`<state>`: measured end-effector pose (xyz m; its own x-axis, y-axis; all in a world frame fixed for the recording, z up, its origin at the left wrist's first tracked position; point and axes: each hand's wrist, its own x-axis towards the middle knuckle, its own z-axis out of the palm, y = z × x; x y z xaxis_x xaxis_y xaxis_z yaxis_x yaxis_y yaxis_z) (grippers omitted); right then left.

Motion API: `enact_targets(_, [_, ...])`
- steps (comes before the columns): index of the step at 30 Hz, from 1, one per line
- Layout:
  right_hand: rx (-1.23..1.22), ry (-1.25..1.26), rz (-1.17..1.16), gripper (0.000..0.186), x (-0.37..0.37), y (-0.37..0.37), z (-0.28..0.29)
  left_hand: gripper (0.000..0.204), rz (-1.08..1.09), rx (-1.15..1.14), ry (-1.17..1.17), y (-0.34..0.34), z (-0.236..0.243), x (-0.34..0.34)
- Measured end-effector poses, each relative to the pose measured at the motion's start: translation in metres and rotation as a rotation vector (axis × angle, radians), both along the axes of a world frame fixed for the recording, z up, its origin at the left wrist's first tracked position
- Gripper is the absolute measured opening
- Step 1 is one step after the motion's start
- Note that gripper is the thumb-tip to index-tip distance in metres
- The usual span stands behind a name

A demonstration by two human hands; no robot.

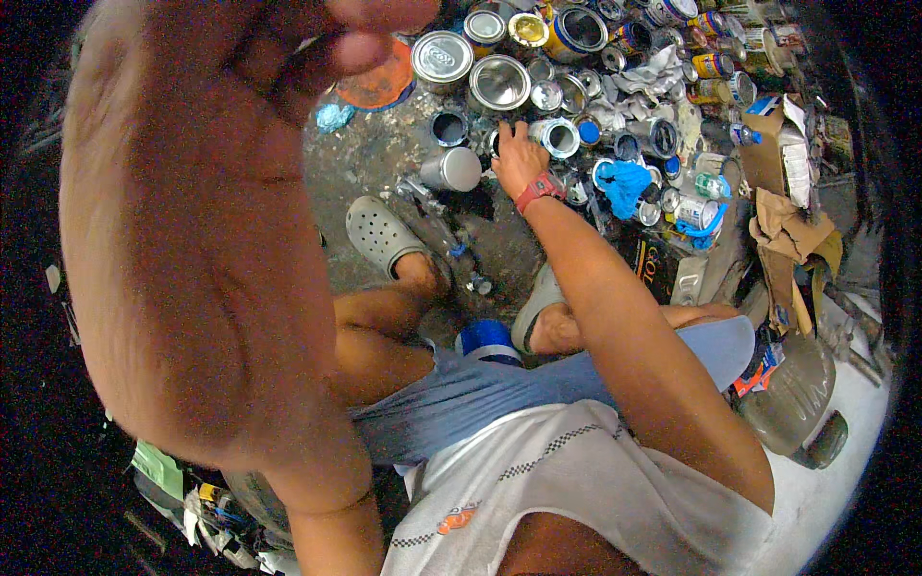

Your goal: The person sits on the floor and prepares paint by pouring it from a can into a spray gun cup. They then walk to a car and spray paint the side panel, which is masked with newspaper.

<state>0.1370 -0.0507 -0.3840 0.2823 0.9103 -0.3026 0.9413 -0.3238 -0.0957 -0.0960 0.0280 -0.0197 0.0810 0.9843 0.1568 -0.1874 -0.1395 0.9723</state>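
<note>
At far left the left hand [202,240] looms close to the camera, palm broad and fingers partly curled; the frame cuts it off, so I cannot tell whether it holds anything. Beyond it an orange disc [379,82] lies flat on the floor [370,158], near an open can with dark contents [448,128], which stands upright, presumably to keep them from spilling. A silver can [459,171] is just below. Next, the right hand [519,161] reaches down, fingers bent over the rim of a small dark can [494,141] on the floor, perhaps to steady it; their grip is hidden. An open pale-rimmed can [558,138] stands just right of that hand, within easy reach. Farther right, a blue cloth [624,185] is bunched over the cans.

As for markings, a silver lid [442,57] is stamped, a black box [657,269] carries large gold lettering, and the yellow-and-blue labels at upper right are too small to read.
</note>
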Motion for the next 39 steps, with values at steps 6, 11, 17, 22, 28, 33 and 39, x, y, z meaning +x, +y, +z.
enact_targets(6, [0.190, 0.097, 0.126, 0.077, 0.007, -0.028, 0.081, 0.039, -0.017, 0.036, -0.002, -0.004, 0.003, 0.012])
enact_targets(11, [0.398, 0.204, 0.215, 0.075, 0.027, -0.079, 0.130, 0.039, -0.046, 0.069, -0.001, -0.009, 0.018, 0.038])
enact_targets(17, [0.226, 0.414, 0.093, 0.096, 0.054, -0.151, 0.152, 0.039, -0.056, 0.105, 0.024, -0.023, 0.028, 0.070])
enact_targets(22, [0.114, 0.337, 0.012, 0.093, 0.083, -0.200, 0.134, 0.039, -0.098, 0.113, 0.030, -0.027, 0.021, 0.102])
enact_targets(28, [0.087, 0.305, 0.151, 0.085, 0.090, -0.209, 0.124, 0.039, -0.086, 0.108, 0.103, -0.036, 0.036, 0.089])
enact_targets(33, [0.042, 0.263, 0.215, 0.086, 0.093, -0.210, 0.113, 0.040, -0.255, 0.171, -0.008, -0.029, 0.027, 0.077])
enact_targets(39, [0.038, 0.264, 0.221, 0.086, 0.090, -0.203, 0.111, 0.041, -0.209, 0.175, 0.018, -0.026, 0.022, 0.073])
